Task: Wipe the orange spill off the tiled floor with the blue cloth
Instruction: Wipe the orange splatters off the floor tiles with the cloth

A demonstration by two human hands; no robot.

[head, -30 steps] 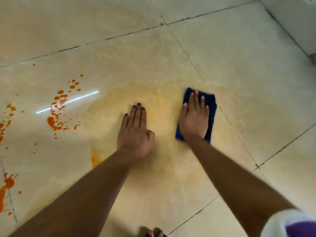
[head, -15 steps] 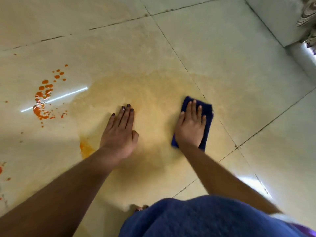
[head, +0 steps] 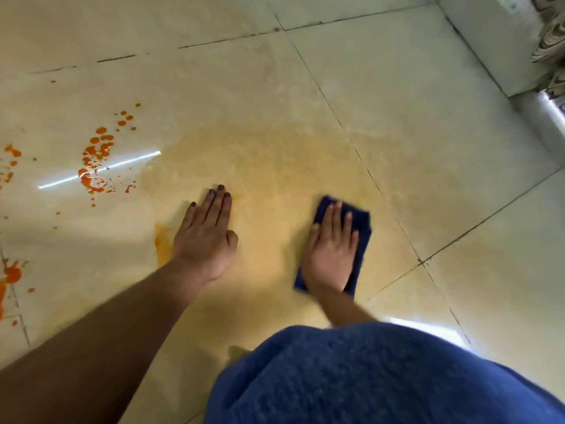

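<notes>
Our right hand (head: 331,249) presses flat on the blue cloth (head: 362,228) mid-frame; our left hand (head: 204,237) rests spread on the tiled floor (head: 397,102). We judge half done: thick orange spill (head: 94,160) remains left.

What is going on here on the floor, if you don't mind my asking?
A person is on the tiled floor wiping up an orange spill. The right hand presses a folded blue cloth flat on a pale orange smear, while the left hand rests flat on the tile beside it. Bright orange splatters farther left are not yet wiped.
</notes>
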